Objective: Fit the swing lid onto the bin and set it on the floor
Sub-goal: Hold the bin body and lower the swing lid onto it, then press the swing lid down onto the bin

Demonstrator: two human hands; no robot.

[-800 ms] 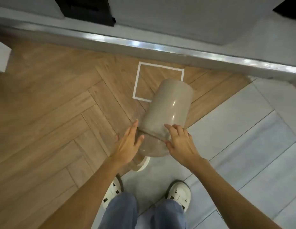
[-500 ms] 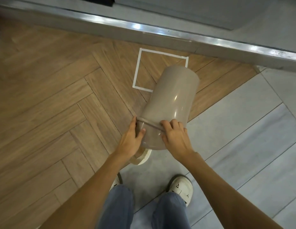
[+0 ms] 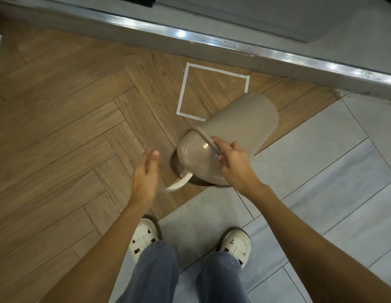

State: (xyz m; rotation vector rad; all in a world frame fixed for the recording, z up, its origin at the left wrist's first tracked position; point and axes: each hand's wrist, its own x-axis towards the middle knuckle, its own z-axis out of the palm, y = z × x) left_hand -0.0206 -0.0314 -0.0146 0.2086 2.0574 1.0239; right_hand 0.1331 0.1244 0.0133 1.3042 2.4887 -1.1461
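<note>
A taupe plastic bin hangs tilted above the floor, its base pointing away from me toward the taped square. Its domed lid sits on the near end, and a cream swing flap hangs out of the lid's opening. My right hand grips the bin at the seam between lid and body. Left of the lid, my left hand is off the bin, fingers apart and slightly blurred.
The floor is herringbone wood on the left and grey tile on the right. A metal threshold rail runs across the top. My two white shoes stand below the bin.
My left hand has let go of the bin and drawn back to the left. The bin has swung so the lid faces down toward me, and the flap now hangs out.
</note>
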